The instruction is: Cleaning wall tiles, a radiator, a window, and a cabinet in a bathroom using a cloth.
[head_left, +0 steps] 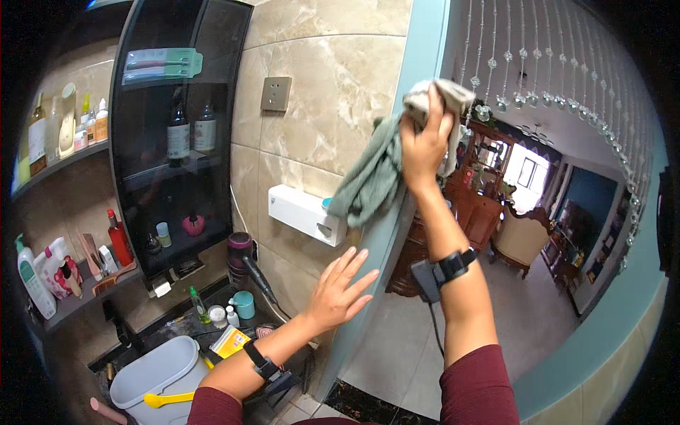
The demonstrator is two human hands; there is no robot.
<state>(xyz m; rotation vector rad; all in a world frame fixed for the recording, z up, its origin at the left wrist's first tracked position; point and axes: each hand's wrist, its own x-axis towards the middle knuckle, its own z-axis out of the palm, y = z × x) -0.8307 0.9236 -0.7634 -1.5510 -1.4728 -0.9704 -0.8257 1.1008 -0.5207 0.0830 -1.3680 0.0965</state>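
My right hand [425, 149] is raised at the pale blue door frame [354, 294], fingers curled over a bunched cloth [438, 93]. The upper part of the cloth is beige and white, while a grey-green part [372, 173] hangs to the left of my wrist. Whether these are one cloth or two I cannot tell. The bunch covers the frame's edge. Lower and to the left, my left hand [343, 290] holds nothing, its fingers spread in the air in front of the tiled wall [326, 92], below a white wall-mounted box [301, 212].
A hair dryer [248, 265] hangs by the mirrored cabinet [180, 127]. Bottles crowd the shelves at left. On the dark counter stand a grey basin [152, 368], a yellow-handled tool [170, 399] and a turquoise cup [243, 304]. A bead curtain [545, 92] hangs in the doorway.
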